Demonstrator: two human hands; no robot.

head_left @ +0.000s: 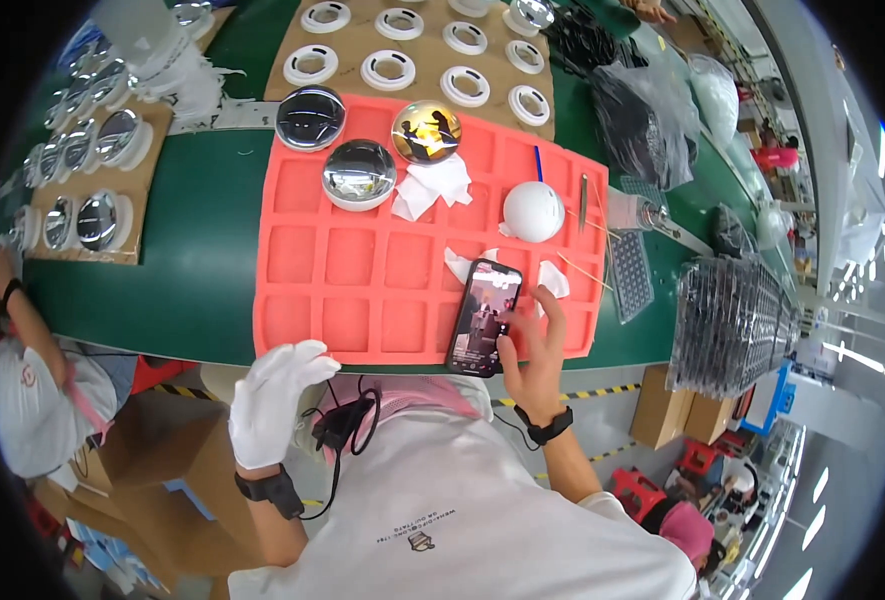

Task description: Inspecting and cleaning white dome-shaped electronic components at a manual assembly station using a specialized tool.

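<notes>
The right hand (532,345) is bare, with a dark band at the wrist, and reaches up from the lower edge onto the red moulded tray (362,270); its fingers are loosely spread, not clamped on anything, and the thumb presses the lit screen of a smartphone (484,317) that lies flat on the tray's near right part, tilted slightly to the right. The other fingers arch over the tray just right of the phone, near a scrap of white tissue (552,280). The left hand (272,400) wears a white glove and a dark wristband; it hangs with fingers curled loosely together, holding nothing, its fingertips resting at the tray's near edge where that overhangs the green counter (192,280). Farther back on the tray sit a shiny silver dome (359,172), a gold-tinted dome (426,131), a dark dome (310,117) at the far left corner, and a white dome (533,211) to the right, with crumpled tissue between them. Behind the tray a cardboard sheet carries rows of white rings (387,70).
</notes>
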